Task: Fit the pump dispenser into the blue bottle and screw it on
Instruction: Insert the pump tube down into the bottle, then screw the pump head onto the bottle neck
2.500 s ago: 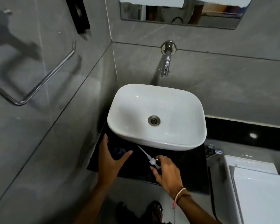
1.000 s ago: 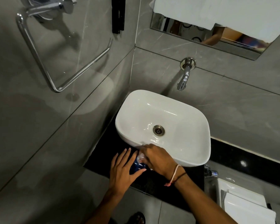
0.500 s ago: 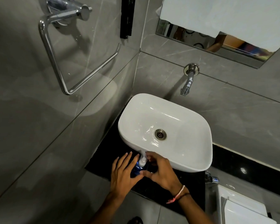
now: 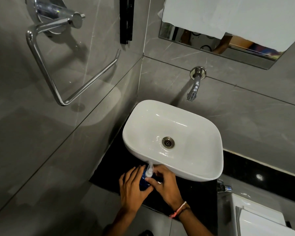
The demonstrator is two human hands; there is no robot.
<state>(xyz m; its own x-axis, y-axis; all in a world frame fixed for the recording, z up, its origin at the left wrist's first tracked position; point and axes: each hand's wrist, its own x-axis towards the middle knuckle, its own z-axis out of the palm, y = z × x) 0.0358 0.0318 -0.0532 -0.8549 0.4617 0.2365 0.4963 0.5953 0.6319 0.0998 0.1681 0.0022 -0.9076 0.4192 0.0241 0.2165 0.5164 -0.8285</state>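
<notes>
Dominating the scene is the white basin (image 4: 203, 174), and everything else is placed from it – the black counter (image 4: 199, 198) lies under it, and the work is done just in front of its near rim. The left hand (image 4: 131, 189) is wrapped around the blue bottle (image 4: 144, 182), fingers curled on its far side and thumb across its near side, so the bottle is held upright on the counter, touching or nearly touching the basin's front wall. The right hand (image 4: 165, 183) is closed loosely, its fingertips pinched at the collar of the pump dispenser (image 4: 149, 171), whose pale nozzle points toward the basin rim. The pump is judged to be seated in the neck already, with the screwing-on step in hand – what comes next calls for a steady bottle and turns of the collar until it binds. No brand, label or writing can be read on the bottle or pump
</notes>
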